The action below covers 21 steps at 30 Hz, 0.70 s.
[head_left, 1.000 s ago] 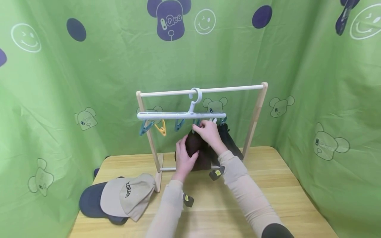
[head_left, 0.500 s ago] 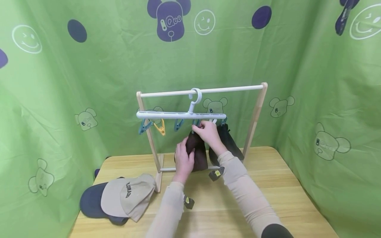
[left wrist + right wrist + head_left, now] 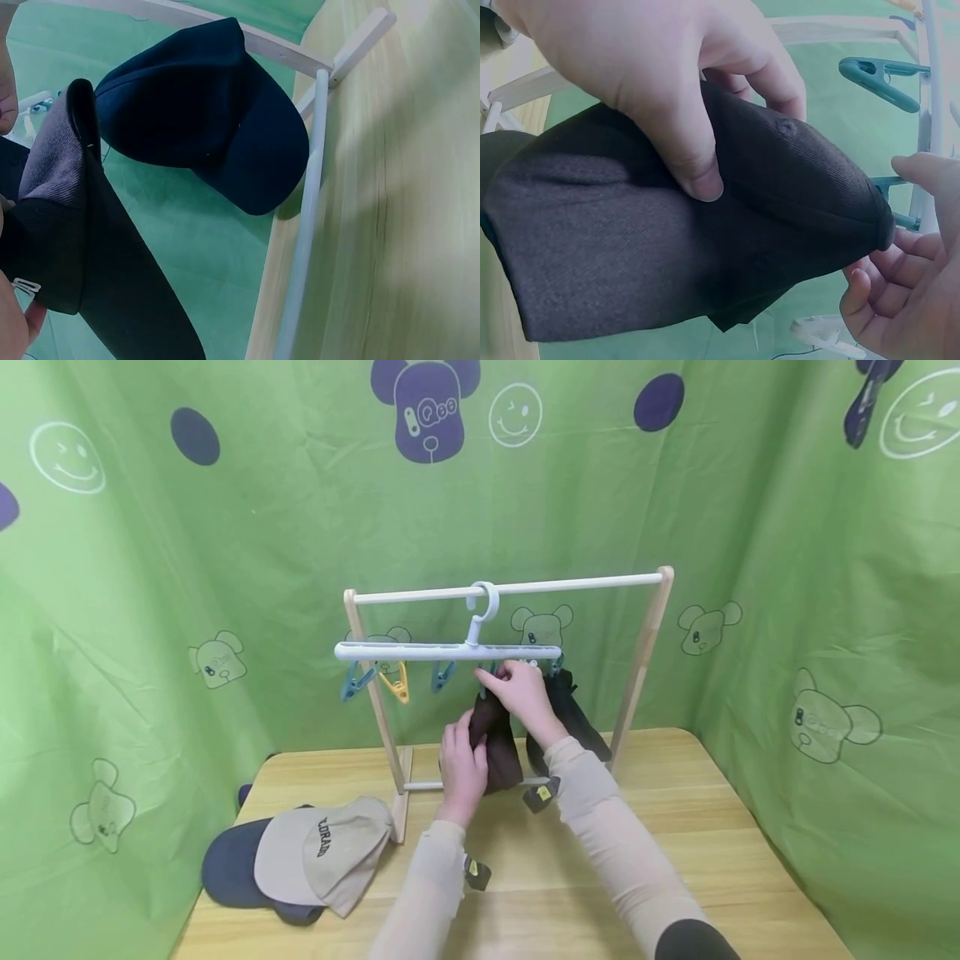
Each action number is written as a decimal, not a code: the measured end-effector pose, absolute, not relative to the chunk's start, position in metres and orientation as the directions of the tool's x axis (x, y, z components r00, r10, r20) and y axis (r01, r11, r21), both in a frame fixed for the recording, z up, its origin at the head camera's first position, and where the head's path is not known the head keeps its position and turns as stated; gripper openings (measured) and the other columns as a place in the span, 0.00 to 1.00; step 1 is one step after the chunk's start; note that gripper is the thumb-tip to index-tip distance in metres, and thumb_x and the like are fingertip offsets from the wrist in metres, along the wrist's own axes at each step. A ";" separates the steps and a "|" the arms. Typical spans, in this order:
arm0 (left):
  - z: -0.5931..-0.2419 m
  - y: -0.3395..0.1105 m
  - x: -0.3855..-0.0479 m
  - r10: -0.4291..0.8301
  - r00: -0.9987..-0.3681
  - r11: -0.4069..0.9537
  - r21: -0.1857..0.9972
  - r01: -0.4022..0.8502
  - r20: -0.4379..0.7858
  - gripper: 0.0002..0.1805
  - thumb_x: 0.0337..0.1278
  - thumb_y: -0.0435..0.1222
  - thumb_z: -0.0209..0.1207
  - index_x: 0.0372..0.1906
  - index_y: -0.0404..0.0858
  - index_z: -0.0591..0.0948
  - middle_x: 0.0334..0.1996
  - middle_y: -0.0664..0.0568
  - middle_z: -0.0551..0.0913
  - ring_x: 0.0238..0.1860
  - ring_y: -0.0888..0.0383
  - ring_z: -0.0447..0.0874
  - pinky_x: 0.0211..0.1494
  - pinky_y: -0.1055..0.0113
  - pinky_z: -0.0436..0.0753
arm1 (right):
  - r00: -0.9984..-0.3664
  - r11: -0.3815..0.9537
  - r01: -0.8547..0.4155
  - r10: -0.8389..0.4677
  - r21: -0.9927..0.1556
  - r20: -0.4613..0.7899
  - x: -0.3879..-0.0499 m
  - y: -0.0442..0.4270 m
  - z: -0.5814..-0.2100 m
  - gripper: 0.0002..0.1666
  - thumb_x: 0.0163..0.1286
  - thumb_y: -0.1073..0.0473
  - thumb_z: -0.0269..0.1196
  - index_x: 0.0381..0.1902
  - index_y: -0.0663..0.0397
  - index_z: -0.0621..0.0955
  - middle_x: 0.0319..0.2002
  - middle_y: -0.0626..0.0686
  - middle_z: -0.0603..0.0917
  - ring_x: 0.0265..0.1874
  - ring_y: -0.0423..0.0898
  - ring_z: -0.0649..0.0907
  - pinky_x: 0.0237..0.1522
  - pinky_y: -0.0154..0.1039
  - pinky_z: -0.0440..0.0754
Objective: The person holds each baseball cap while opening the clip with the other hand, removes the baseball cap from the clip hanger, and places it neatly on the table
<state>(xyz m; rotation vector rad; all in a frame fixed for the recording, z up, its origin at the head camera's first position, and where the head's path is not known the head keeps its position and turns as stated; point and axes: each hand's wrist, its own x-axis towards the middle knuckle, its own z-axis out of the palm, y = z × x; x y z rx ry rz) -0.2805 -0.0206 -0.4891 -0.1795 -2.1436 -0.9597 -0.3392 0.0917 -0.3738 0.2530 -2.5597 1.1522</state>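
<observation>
My left hand (image 3: pixel 463 768) grips a dark cap (image 3: pixel 501 756), thumb on the near side and fingers behind, as the right wrist view shows. The cap looks folded, its narrow end up by the hanger (image 3: pixel 450 652). At that end my right hand (image 3: pixel 525 693) pinches a teal clip (image 3: pixel 889 182) between thumb and fingers. Whether the clip's jaws bite the cap's edge is hard to tell. Behind and to the right, another dark cap (image 3: pixel 195 105) hangs from the hanger's right end.
The hanger hooks over the rack's white top bar (image 3: pixel 585 585). More clips, including a yellow clip (image 3: pixel 397 685), dangle on its left half. Two stacked caps, a beige cap (image 3: pixel 292 864) over a navy cap (image 3: pixel 232 864), lie on the wooden table (image 3: pixel 600 893) at left.
The hanger has slid slightly left along the bar, my right hand with it. My left hand has moved a little left and squeezed the cap narrower, so a gap shows beside the other cap.
</observation>
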 end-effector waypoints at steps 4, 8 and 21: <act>-0.488 -0.020 -0.279 -0.170 -0.688 0.716 0.568 0.406 0.706 0.23 0.58 0.32 0.60 0.61 0.40 0.75 0.41 0.42 0.79 0.42 0.45 0.78 0.44 0.51 0.79 | -0.925 0.658 -0.302 -0.030 -0.689 0.378 -0.341 0.090 -0.374 0.25 0.62 0.39 0.64 0.22 0.56 0.78 0.21 0.53 0.80 0.23 0.49 0.74 0.24 0.36 0.68; -0.489 -0.020 -0.279 -0.171 -0.694 0.725 0.566 0.391 0.699 0.23 0.58 0.32 0.60 0.60 0.40 0.75 0.41 0.42 0.79 0.42 0.46 0.78 0.43 0.51 0.80 | -0.915 0.659 -0.328 -0.041 -0.677 0.402 -0.341 0.089 -0.375 0.26 0.64 0.42 0.64 0.17 0.53 0.72 0.17 0.50 0.74 0.19 0.47 0.70 0.22 0.35 0.65; -0.492 -0.022 -0.274 -0.190 -0.663 0.683 0.583 0.440 0.724 0.18 0.60 0.32 0.59 0.56 0.40 0.79 0.38 0.44 0.82 0.40 0.46 0.79 0.45 0.52 0.79 | -0.910 0.651 -0.345 -0.054 -0.676 0.412 -0.337 0.089 -0.375 0.26 0.65 0.46 0.62 0.15 0.52 0.67 0.15 0.47 0.67 0.18 0.46 0.67 0.22 0.34 0.62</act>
